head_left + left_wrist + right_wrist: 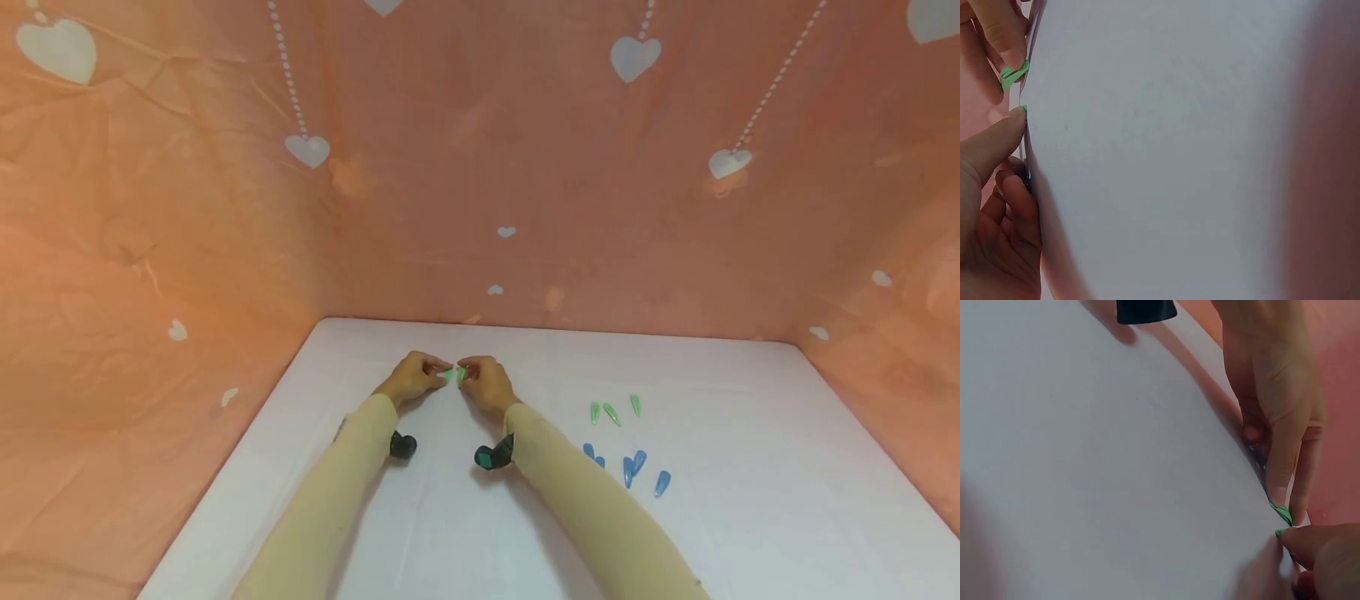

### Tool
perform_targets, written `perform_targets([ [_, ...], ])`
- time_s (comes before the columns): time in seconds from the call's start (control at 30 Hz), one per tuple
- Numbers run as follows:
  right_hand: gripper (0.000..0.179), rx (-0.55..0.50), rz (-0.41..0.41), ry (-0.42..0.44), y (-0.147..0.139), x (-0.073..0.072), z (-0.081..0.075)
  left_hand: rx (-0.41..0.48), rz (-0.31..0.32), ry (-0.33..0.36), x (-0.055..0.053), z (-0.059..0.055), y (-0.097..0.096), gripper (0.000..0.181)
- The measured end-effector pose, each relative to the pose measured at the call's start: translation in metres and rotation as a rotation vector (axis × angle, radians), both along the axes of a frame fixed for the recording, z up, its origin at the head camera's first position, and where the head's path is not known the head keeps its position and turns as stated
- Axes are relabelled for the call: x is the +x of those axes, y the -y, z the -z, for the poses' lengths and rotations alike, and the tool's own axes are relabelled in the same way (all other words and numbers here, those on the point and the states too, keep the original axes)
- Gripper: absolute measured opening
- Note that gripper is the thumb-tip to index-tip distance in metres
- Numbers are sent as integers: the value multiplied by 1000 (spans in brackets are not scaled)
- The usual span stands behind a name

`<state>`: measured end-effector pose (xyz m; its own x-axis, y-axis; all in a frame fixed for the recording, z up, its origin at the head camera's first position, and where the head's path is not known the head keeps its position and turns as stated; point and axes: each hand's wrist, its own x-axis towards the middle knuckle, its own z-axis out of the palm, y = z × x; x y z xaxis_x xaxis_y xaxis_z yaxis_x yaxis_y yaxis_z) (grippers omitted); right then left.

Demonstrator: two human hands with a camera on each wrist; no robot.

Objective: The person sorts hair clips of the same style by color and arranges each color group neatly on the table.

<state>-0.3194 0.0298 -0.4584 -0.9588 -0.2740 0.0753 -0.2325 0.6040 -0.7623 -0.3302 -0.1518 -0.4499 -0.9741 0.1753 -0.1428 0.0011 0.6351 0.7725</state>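
Observation:
Near the far side of the white table, my left hand pinches a green snap hair clip between thumb and fingertips. Just to its right, my right hand grips another green snap hair clip the same way. The two clips sit close together, fingertips nearly meeting low over the tabletop. In the left wrist view only a sliver of the left clip shows past the thumb. The right wrist view likewise has the right thumb covering most of its clip.
To the right on the white table lie three green hair clips. Several blue hair clips are scattered nearer, some partly behind the right sleeve. An orange cloth with white hearts surrounds the table's back and sides.

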Motion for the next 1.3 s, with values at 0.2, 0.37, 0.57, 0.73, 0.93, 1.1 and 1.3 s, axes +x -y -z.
perform_targets([
  [0.2,31,47,19,16,3,2,-2,5,-3,-3,1,-1,1,31],
  [0.37,28,81,24,21,4,4,-5,-3,2,6,3,-1,1,32],
  [0.57,28,80,61,14,7,7,-5,-5,0,1,4,-3,0,32],
  [0.73,29,79,78,9,9,8,-6,0,-5,-2,4,-2,0,31],
  [0.93,29,88,82,7,9,7,-4,3,10,-10,0,1,2,31],
  [1.1,30,79,96,16,11,2,1,-5,13,-19,-1,0,1,31],
  [1.3,30,69,102,16,11,-1,2,-16,5,-20,-1,-1,1,31],
])
